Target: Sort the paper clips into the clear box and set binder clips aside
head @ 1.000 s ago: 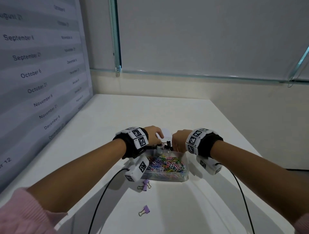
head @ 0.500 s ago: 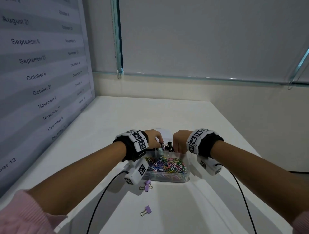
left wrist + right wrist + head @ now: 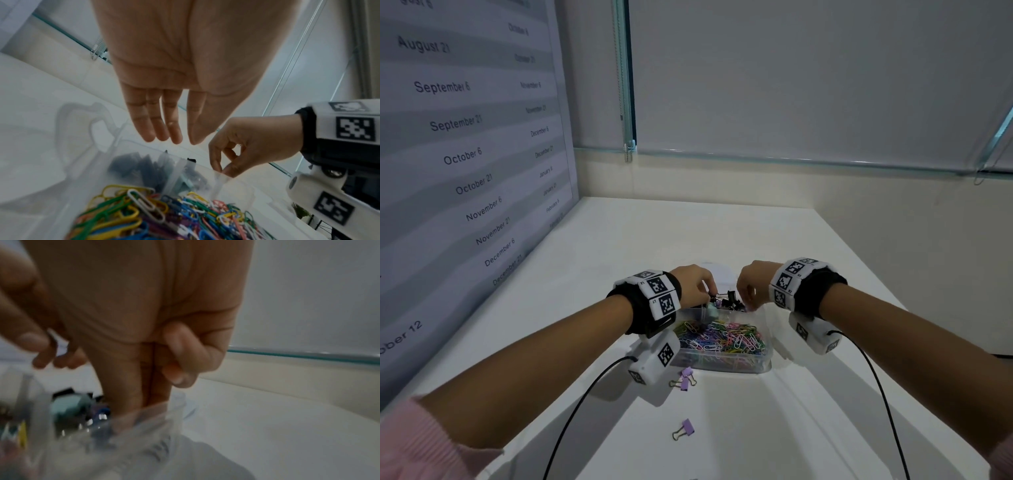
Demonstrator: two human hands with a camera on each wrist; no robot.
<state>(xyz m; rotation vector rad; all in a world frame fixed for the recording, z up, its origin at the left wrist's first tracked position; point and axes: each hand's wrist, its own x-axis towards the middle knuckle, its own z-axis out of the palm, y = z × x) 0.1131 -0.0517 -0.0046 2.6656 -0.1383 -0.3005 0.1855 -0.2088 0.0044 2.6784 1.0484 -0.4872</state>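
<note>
Clear box (image 3: pixel 765 364), coloured paper clips (image 3: pixel 722 337) inside

A clear box (image 3: pixel 726 363) of paper clips (image 3: pixel 722 337) sits mid-table, both hands crowding its far edge. Two purple binder clips (image 3: pixel 685 378) lie just before it. Open white table (image 3: pixel 688 233) stretches beyond, walled on the left.

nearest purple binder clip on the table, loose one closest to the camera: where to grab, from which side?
Pinch the purple binder clip across its purple body, coming straight down from above. It lies on its side on the white table, with nothing touching it, wire handles pointing toward the near-left. The body looks a firmer hold than the thin wire loops, which would probably swivel.
</note>
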